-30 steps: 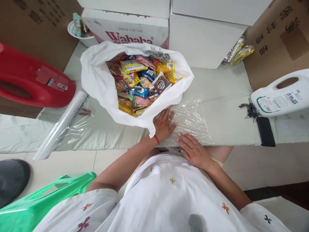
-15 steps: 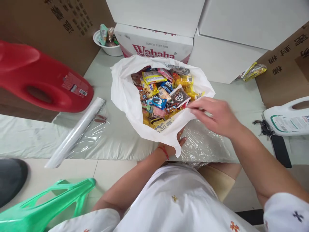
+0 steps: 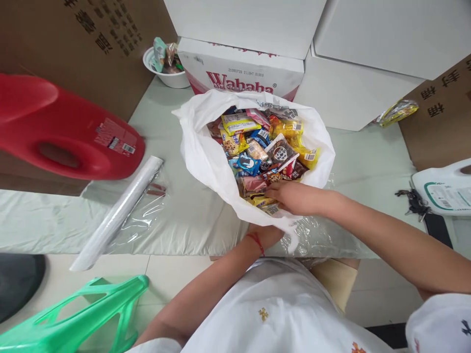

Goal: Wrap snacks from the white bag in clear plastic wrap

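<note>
A white plastic bag (image 3: 221, 182) stands wide-mouthed on the cloth, full of small wrapped snacks. Among them are a dark packet with a round label (image 3: 280, 151), a yellow cookie packet (image 3: 233, 143), a blue packet (image 3: 247, 164) and a pink one (image 3: 253, 184). My right hand (image 3: 290, 196) reaches over the near right rim into the bag, its fingers stretched out over the packets near a yellow wrapper; no packet is lifted. Wearing a red string bracelet, my left hand (image 3: 268, 238) lies low against the near outside of the bag, its fingers hidden by the plastic.
A red jug (image 3: 77, 162) and a roll of clear film (image 3: 117, 213) lie to the left. Behind the bag are a Wahaha carton (image 3: 239, 63) and a white bowl (image 3: 172, 78). Keys (image 3: 414, 201), a phone (image 3: 437, 229) and a white bottle (image 3: 447, 189) are at right; a green stool (image 3: 84, 314) stands lower left.
My right hand has left the bag's right rim and moved down and left into the bag onto the snacks. My left hand stays at the near side. The view has shifted slightly.
</note>
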A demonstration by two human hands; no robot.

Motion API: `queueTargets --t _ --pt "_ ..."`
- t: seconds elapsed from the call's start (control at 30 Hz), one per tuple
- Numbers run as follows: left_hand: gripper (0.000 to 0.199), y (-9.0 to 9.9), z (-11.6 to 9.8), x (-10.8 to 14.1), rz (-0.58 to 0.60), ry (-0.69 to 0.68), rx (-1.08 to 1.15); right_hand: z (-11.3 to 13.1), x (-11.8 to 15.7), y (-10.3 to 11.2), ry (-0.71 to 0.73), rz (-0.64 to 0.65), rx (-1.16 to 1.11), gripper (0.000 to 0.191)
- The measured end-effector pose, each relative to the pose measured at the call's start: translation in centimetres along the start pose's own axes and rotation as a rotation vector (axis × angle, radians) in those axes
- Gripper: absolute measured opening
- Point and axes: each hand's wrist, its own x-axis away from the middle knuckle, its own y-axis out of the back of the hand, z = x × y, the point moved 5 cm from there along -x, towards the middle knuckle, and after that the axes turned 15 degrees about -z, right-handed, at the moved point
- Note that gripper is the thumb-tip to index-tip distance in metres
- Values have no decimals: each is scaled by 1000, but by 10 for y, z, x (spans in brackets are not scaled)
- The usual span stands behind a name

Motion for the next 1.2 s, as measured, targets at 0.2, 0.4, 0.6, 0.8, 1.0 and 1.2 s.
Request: queueTargets --t 0.2,0.4,0.6,0.8,1.0,1.2 --pt "60 -2 -1 4 -5 -91 -27 -68 22 53 -309 -143 -166 28" --pt "59 -4 -2 3 23 -85 -24 -48 14 35 -59 -37 -97 59" --pt "60 2 -4 4 51 -31 -70 -42 9 14 -110 -9 99 32" --pt "58 9 -7 2 -8 -42 -27 -85 50 59 -509 -245 -12 46" --pt "55 10 -8 3 -20 -49 -39 -64 32 72 -448 -333 -52 52" --pt "51 10 -9 2 -34 -86 -81 -19 -86 65 -133 -226 211 36"
